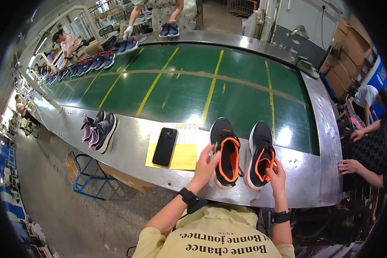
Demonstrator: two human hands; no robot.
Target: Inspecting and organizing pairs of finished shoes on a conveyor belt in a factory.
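Two black sneakers with orange linings stand side by side in front of me on the metal table edge, toes pointing away. My left hand (207, 166) is against the outer side of the left sneaker (226, 148), its thumb and fingers apart and not closed round it. On the right sneaker (259, 150), my right hand (278, 175) grips the heel collar, with the thumb at the orange lining and the fingers along the outside. Left of the shoes, a black phone (165, 147) lies on yellow paper (185, 157) and a printed sheet (187, 134).
A pair of black and pink sneakers (100, 132) stands farther left on the metal edge. Beyond lies a green conveyor belt (180, 92) with yellow lines and a row of dark shoes (92, 62). Co-workers stand across and at right; one rests a hand (350, 167) near the table corner.
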